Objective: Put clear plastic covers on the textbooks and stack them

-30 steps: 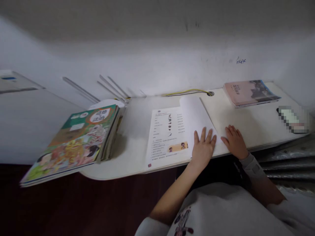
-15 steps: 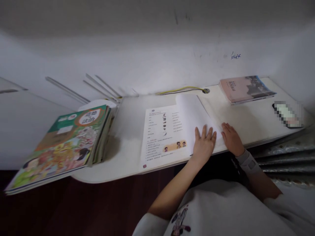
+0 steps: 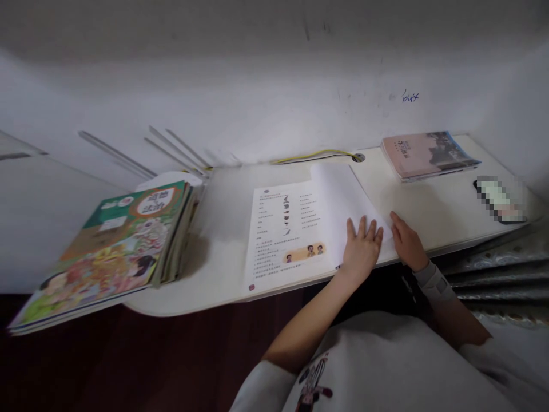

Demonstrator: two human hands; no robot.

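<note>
An open book (image 3: 274, 229) lies on the white desk in front of me, its left page printed with text, small pictures and an orange illustrated strip. The right side is a blank white sheet (image 3: 343, 200) that curves up toward the spine. My left hand (image 3: 361, 247) rests on this sheet near its lower right part, fingers spread. Beside the sheet's right edge, my right hand (image 3: 407, 240) is on edge against the desk, fingers stretched out. A grey band circles the right wrist.
A stack of books with a colourful cover (image 3: 115, 246) juts past the desk's left edge. Pink-covered books (image 3: 424, 154) lie at the back right, near a phone (image 3: 500, 200). A yellow cable (image 3: 317, 153) runs along the wall into a hole in the white desk (image 3: 206, 257).
My left hand has slid slightly to the right on the blank sheet. The sheet has shifted a little to the right with it. My right hand has barely moved.
</note>
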